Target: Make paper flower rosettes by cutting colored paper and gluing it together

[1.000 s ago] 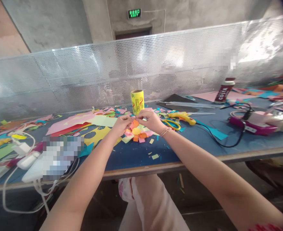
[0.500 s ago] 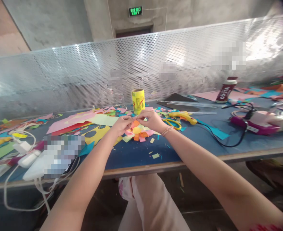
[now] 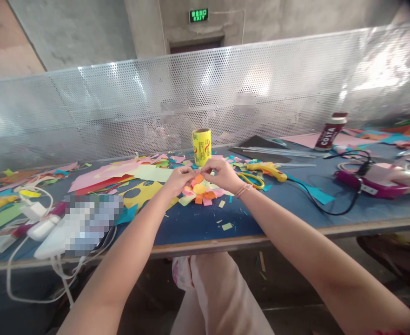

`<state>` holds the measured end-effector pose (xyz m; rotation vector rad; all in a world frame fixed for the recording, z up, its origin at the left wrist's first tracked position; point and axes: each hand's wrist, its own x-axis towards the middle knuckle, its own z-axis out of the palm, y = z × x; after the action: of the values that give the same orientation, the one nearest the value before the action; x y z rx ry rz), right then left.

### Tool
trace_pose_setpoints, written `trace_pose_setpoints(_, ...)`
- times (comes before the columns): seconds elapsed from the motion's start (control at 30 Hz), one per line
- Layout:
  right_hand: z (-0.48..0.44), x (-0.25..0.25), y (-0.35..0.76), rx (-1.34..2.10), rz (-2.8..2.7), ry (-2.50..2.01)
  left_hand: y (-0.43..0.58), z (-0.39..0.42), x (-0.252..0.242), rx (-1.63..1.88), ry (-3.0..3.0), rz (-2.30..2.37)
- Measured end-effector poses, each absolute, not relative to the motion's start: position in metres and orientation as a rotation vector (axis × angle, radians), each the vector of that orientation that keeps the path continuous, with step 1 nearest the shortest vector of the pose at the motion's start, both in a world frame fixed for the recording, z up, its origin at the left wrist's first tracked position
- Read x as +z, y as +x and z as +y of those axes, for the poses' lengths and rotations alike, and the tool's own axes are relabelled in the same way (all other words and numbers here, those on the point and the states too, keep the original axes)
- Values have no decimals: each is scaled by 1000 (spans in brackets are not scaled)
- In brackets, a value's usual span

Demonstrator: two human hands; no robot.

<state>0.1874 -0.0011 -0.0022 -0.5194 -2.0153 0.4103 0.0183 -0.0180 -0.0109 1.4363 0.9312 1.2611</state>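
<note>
My left hand (image 3: 180,179) and my right hand (image 3: 221,175) meet fingertip to fingertip above a heap of small coloured paper pieces (image 3: 199,189). Both are closed in a pinch. What lies between the fingers is too small and too covered to make out. The heap has orange, pink and pale green scraps. Directly behind the hands a yellow printed cardboard tube (image 3: 201,147) stands upright. Yellow-handled scissors (image 3: 253,180) lie just right of my right hand, beside a yellow glue gun (image 3: 268,170).
Left are a cut yellow sheet (image 3: 142,194), pink paper (image 3: 102,176) and a white power strip with cables (image 3: 44,229). On the right are a Costa bottle (image 3: 330,132), clear sticks (image 3: 278,151), a black cable (image 3: 333,213) and a purple power strip (image 3: 375,186). A perforated metal screen (image 3: 121,111) rises behind.
The whole view has shifted very slightly. Both hands keep the same pinched pose over the paper heap, and nothing on the table has visibly moved.
</note>
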Motion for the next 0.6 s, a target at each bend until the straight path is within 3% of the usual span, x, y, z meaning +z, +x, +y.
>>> trace_pose_setpoints(0.4, 32, 2, 236, 187, -2103, -903, -9, 7, -16, 1619, 1410, 1025)
trace_pose_setpoints(0.6, 51, -1, 265, 65, -2206, -1456, -23, 7, -19, 1497, 1827, 1482)
